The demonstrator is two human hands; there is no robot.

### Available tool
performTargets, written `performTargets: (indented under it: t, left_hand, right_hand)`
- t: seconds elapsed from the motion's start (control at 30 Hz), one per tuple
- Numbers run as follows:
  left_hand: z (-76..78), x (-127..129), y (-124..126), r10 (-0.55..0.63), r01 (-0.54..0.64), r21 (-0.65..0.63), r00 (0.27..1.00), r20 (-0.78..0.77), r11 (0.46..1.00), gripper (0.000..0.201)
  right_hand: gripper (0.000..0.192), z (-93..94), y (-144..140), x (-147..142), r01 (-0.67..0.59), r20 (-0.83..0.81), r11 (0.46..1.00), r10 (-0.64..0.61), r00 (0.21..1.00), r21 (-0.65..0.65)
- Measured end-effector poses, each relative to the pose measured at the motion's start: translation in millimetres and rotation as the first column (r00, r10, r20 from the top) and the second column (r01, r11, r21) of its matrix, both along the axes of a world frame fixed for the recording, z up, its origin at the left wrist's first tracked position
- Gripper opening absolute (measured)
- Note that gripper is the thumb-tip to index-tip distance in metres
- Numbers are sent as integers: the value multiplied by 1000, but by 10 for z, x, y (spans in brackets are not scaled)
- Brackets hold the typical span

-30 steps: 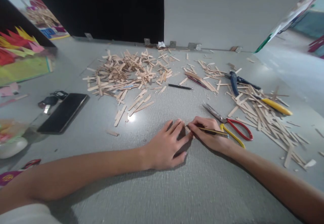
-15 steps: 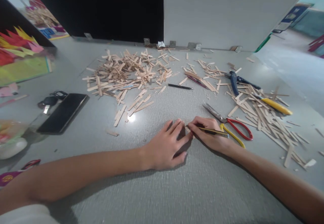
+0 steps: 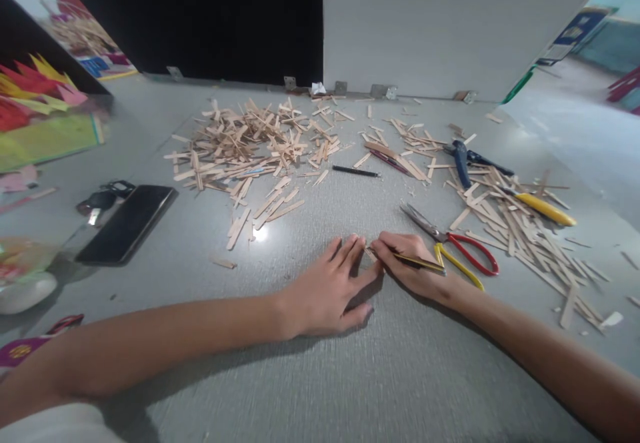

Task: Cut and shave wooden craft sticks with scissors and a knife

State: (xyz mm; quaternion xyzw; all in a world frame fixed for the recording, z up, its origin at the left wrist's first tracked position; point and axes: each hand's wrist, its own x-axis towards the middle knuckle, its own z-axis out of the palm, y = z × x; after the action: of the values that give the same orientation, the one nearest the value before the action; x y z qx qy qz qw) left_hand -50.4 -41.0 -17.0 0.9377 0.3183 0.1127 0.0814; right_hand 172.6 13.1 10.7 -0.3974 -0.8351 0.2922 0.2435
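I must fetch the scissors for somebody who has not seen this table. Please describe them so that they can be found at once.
On the grey table, look at the sticks scattered on the right. At their near left edge, just right of the right hand holding a pencil, lie the scissors. Their red and yellow handle loops set them apart from the blue-handled tool and the yellow-handled tool farther back.

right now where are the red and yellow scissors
In the head view the scissors lie on the table's right side, just beyond the right hand, beside the scattered sticks.
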Motion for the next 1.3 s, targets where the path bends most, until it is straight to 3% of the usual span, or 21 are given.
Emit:
performTargets:
  t: [0.87,1.3]
  left_hand:
    - [109,-30,19,19,-23,-56,997,-72,998,67]
    - [160,12,14,9,-9,2,991,-133,1000,64]
  right_hand:
    - [45,-4,-13,84,-107,26,993,105,994,48]
    - [38,-12,-56,171,-136,39,988,134,990,78]
